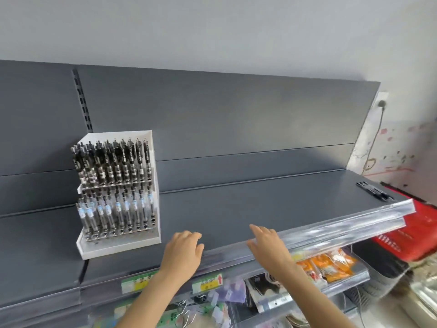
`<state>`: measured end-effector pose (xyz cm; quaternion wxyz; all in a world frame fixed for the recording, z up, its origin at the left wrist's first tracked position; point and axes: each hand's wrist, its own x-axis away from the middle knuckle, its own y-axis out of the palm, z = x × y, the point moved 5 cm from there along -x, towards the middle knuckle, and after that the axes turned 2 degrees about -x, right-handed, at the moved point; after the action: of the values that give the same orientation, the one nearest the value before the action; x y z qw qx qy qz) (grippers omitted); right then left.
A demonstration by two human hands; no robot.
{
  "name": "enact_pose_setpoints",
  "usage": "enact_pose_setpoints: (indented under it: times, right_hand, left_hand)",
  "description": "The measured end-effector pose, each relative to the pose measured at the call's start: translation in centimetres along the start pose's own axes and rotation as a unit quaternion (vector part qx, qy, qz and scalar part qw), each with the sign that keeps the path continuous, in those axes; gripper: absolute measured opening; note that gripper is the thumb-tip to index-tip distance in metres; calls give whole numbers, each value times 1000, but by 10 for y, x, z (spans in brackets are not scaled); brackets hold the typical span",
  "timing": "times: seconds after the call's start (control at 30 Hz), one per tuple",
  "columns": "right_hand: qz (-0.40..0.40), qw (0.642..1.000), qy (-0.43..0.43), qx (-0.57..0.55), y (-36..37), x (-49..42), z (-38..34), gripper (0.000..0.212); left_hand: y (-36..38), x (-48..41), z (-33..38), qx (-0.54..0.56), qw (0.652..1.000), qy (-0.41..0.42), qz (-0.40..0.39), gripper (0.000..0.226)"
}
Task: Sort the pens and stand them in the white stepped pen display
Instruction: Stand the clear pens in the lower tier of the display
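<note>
A white stepped pen display (151,237) stands on the grey shelf (248,209) at the left. Black-capped pens (113,162) fill its upper rows and clear-barrelled pens (115,209) fill its lower rows. Several black pens (374,191) lie loose at the shelf's far right end. My left hand (183,250) hovers over the shelf's front edge, just right of the display, with its fingers loosely curled and holding nothing. My right hand (269,245) reaches over the front edge further right, with its fingers extended and nothing in it.
A clear price rail (331,226) runs along the shelf's front. Below it hang packets, orange snack bags (328,261) and price tags. A red basket (421,230) sits to the right, beyond the shelf's end. A grey back panel rises behind the shelf.
</note>
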<state>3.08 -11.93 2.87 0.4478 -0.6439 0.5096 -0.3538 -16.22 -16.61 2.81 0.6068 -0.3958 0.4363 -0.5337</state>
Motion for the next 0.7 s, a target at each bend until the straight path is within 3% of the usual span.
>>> enact_pose_setpoints:
  times: [0.4, 0.7]
  right_hand:
    - [43, 993, 99, -36, -78, 48, 209, 53]
    - [63, 974, 208, -64, -109, 34, 338, 54]
  left_hand:
    - [67, -50, 212, -4, 994, 101, -51, 38]
    - [126, -121, 320, 25, 983, 162, -85, 39]
